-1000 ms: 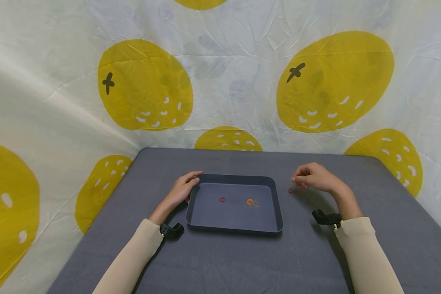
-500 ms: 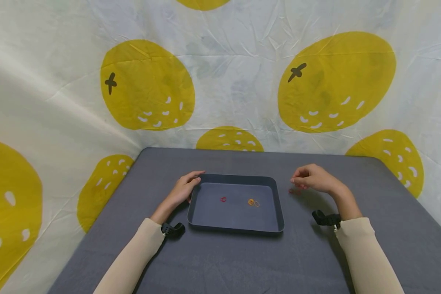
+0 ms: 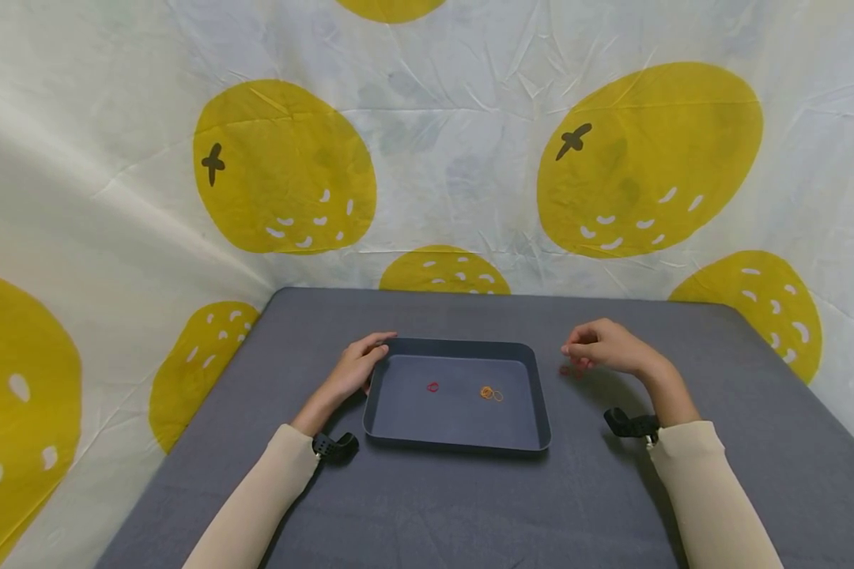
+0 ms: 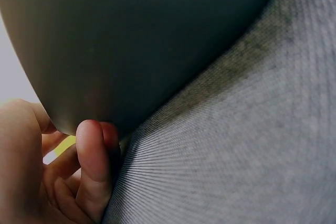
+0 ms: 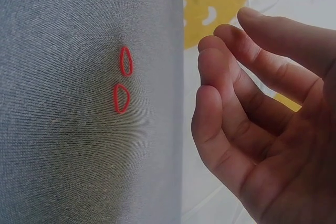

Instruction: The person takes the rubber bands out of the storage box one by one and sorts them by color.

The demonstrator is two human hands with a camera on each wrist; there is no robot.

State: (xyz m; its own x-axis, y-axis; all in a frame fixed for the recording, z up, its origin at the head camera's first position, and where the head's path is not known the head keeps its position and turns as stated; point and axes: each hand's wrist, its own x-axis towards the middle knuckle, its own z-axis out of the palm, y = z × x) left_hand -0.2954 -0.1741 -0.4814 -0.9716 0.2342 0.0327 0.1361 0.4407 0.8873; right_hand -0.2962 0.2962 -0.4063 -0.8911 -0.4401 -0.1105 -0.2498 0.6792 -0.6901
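My left hand grips the far left corner of a dark rectangular tray, thumb at the rim. In the left wrist view its fingers curl against the tray's outer wall. Inside the tray lie red rubber bands at left and a small cluster of orange rubber bands at right. My right hand hovers beyond the tray's right side, fingers loosely bent, holding nothing visible. Below it, two red rubber bands, one nearer and one farther, lie apart on the cloth.
Grey cloth covers the table under the tray. A white curtain with yellow fruit prints hangs behind and along the left. Each wrist carries a black camera mount, one left and one right.
My right hand has drifted very slightly left and down over the red rubber bands on the cloth. The left hand and the tray keep their places.
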